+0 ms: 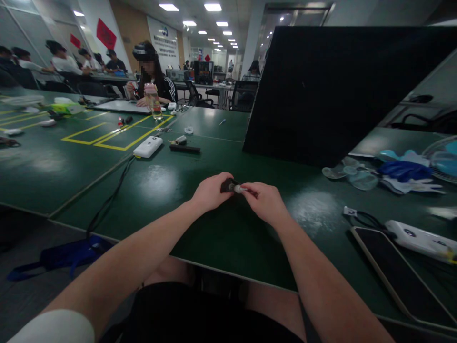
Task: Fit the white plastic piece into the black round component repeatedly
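Observation:
Just above the green table (228,238), my left hand (211,192) is closed around a small dark part (227,185). A small whitish, rounded piece (237,189) sits at the right end of that part, touching it. The fingertips of my right hand (266,200) pinch the whitish piece from the right side. Fingers cover much of both pieces, so their exact kind cannot be made out. Whether the two pieces are joined or only pressed together does not show.
A large black panel (328,95) stands at the right. Ahead lie a white power bank (148,146) with a strap and a black bar (184,149). A phone (400,271), fan blades (352,174) and gloves (407,171) are at the right. A person (152,76) sits across the table.

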{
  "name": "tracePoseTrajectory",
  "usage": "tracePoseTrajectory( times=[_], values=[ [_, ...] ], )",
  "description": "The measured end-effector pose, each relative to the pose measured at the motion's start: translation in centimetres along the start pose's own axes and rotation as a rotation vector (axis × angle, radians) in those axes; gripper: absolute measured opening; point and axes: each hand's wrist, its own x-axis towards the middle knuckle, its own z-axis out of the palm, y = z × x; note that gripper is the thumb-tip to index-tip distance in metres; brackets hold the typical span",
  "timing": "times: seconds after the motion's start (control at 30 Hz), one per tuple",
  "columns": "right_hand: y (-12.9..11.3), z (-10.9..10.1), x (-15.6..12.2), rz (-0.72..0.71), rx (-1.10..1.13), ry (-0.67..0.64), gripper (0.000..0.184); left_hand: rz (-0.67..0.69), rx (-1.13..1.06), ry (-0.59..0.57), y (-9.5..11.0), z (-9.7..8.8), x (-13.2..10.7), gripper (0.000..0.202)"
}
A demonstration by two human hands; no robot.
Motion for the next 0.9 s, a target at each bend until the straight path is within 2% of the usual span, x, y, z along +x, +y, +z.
tracePoseTrajectory(
  times=[0.1, 0.27, 0.43, 0.53, 0.63, 0.77, 0.83, 0.9],
  values=[
    [-0.1, -0.1, 0.0, 0.069, -0.051, 0.024, 0.026, 0.018, -0.024, -0.006, 0.1, -0.1, 0.0, 0.041],
    [-0.4, 0.2, 0.2, 0.222, -0.132, 0.015, 0.056, 0.029, -0.041, -0.023, 0.1, -0.2, -0.1, 0.042],
    [-0.6, 0.0, 0.5, 0.345, -0.055, -0.064, 0.074, -0.013, -0.039, -0.046, -0.2, 0.1, 0.0, 0.045],
    [-0.5, -0.4, 0.4, 0.392, -0.013, -0.017, 0.08, -0.03, -0.04, -0.064, -0.3, 0.3, 0.1, 0.048],
    [-0.1, -0.9, 0.1, 0.416, 0.004, 0.058, 0.083, -0.012, -0.04, -0.016, -1.1, -0.1, 0.1, 0.047],
    [0.4, -1.2, 0.1, 0.451, 0.038, 0.073, 0.084, -0.122, -0.05, 0.04, -4.5, -3.0, -0.8, 0.046],
    [0.5, -1.2, 0.1, 0.46, 0.049, 0.06, 0.084, -0.175, -0.002, 0.069, -6.8, -5.4, -2.0, 0.048],
    [0.5, -1.0, 0.2, 0.461, 0.067, 0.027, 0.082, -0.141, 0.152, 0.126, -8.9, -8.1, -3.5, 0.049]
  ],
)
